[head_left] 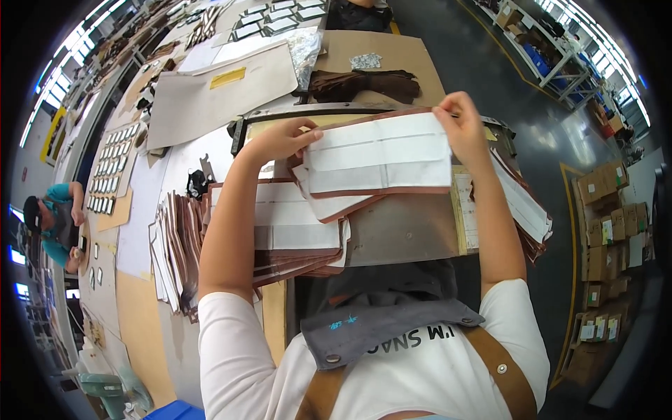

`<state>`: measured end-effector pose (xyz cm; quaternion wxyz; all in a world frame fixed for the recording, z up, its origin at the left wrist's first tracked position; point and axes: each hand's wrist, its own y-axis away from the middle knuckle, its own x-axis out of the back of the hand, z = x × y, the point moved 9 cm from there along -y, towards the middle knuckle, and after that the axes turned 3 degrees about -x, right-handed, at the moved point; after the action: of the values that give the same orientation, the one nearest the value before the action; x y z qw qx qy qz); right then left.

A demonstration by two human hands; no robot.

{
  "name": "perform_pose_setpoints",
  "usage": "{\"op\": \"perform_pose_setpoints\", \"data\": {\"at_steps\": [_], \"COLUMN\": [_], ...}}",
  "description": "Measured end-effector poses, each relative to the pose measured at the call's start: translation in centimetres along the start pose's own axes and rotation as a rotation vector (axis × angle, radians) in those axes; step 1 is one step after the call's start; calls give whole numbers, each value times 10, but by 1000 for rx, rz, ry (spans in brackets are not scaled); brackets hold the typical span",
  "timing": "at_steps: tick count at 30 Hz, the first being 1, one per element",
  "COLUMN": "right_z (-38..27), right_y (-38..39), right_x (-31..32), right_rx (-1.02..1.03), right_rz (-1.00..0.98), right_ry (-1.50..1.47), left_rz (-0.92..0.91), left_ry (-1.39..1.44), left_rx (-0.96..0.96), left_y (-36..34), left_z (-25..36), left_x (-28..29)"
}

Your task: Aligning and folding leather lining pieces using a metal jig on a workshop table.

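A flat rectangular panel (381, 157), white-faced with brown leather-like edges, is stretched between my two hands above the grey work plate (406, 231). At its upper left corner, my left hand (283, 140) pinches it between thumb and fingers. My right hand (462, 127) grips the upper right corner with curled fingers. Partly under it lies a second, tilted panel (343, 208). A stack of similar panels (287, 215) spreads beside my left forearm, and more stand fanned on edge (175, 245) farther left. Past my right forearm hangs another bundle of panels (521, 203).
Behind the work plate lie a brown leather-like bundle (364, 85) and a big grey sheet (224, 91) with yellow tape. Small framed pieces fill a board (112, 168) at left, near a seated co-worker (59, 217). Cardboard boxes (605, 224) and a shelf (539, 59) line the right.
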<state>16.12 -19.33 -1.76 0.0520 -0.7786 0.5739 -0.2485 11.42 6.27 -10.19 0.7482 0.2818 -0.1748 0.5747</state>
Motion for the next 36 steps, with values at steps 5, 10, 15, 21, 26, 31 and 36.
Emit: {"op": "perform_pose_setpoints", "data": {"at_steps": [5,10,15,21,26,31,36], "right_z": [-79,-129,-124,-190,-91,56,41], "right_y": [49,73,76,78,-26,-50,-17], "right_x": [20,32,24,100,48,-20,-52], "right_rx": [328,538,498,729,331,-1,219], "right_rz": [93,189,208,539,236,-10,-97], "right_ry": [141,167,348,82,15,183,599], "left_rz": [227,5,-49,-146,-370,-550,261], "left_ry": [-113,40,-650,-754,-385,395,-866], "left_rx": [-246,-204,-97,-163,-142,-440,-115], "left_y": [-1,2,17,15,38,63,14], "left_z": [26,39,29,46,60,109,15], "left_x": [5,-29,-49,-58,-57,-47,-7]}}
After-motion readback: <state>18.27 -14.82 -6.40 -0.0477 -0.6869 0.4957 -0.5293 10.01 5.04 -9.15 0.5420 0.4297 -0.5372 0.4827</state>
